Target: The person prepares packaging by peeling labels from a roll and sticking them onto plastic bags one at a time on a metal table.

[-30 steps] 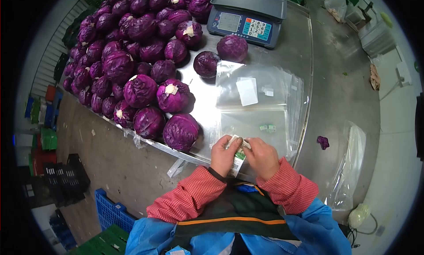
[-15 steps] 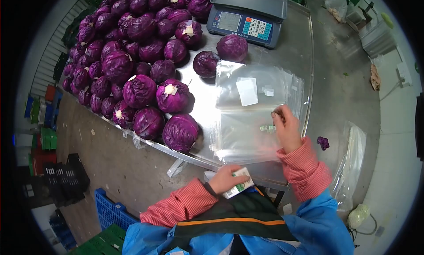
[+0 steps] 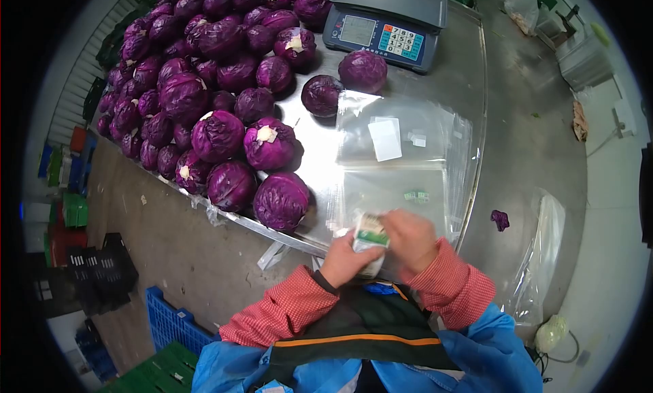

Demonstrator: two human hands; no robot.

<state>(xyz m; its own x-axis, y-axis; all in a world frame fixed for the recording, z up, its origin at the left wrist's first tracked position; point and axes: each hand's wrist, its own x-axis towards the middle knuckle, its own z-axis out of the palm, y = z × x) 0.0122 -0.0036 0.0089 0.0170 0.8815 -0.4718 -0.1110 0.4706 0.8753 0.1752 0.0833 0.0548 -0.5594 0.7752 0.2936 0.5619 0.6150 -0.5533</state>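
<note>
My left hand (image 3: 345, 262) is closed around a pad of white and green printed labels (image 3: 372, 235) close to the table's front edge. My right hand (image 3: 412, 239), smeared by motion, is right at the upper edge of the labels; its fingertips are blurred. Just beyond both hands lies a stack of clear plastic bags (image 3: 367, 188). A white card (image 3: 386, 140), a smaller white label (image 3: 417, 141) and small green-printed labels (image 3: 416, 196) show on the bags.
A large heap of red cabbages (image 3: 204, 87) covers the left of the metal table (image 3: 457, 53). Two cabbages sit beside the bags, below a digital scale (image 3: 388, 32). On the floor at right are a cabbage scrap (image 3: 500, 220) and clear plastic film (image 3: 541, 257). A blue pallet (image 3: 175, 321) stands lower left.
My right hand has come down and left from over the bags to the labels. My left hand has lifted the labels slightly and tilted them upright.
</note>
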